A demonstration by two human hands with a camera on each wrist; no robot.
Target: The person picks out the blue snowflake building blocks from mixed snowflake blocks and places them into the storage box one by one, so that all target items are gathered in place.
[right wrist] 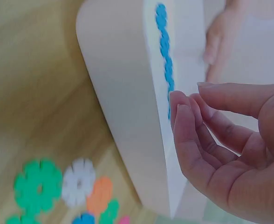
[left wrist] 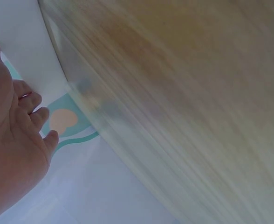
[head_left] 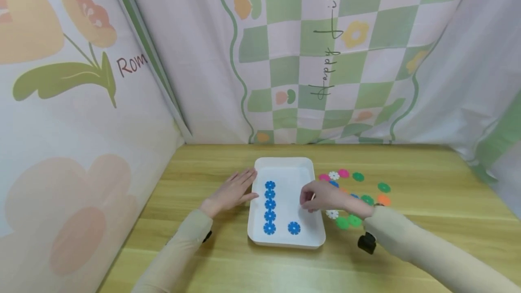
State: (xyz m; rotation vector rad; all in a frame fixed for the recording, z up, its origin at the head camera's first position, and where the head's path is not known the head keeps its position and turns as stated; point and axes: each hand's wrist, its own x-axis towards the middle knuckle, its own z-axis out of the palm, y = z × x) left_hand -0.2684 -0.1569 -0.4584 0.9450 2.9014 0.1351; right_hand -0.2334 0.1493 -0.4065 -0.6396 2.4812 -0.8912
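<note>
A white tray (head_left: 285, 242) lies on the wooden table, with a column of several blue notched discs (head_left: 270, 204) along its left side. One more blue disc (head_left: 294, 228) lies alone in the tray's lower right. My left hand (head_left: 232, 193) rests at the tray's left edge, fingers extended; the left wrist view catches part of its palm (left wrist: 16, 135). Over the tray's right side hovers my right hand (head_left: 321, 196), fingers loosely bent. Its fingertips (right wrist: 186, 109) and thumb stand slightly apart in the right wrist view, with nothing visible between them.
Right of the tray, loose notched discs lie scattered on the table (head_left: 427, 238), among them green (head_left: 384, 187), pink (head_left: 343, 173), white (head_left: 332, 214) and orange (head_left: 384, 200) ones. The right forearm passes over part of them. A patterned curtain (head_left: 325, 58) hangs behind the table.
</note>
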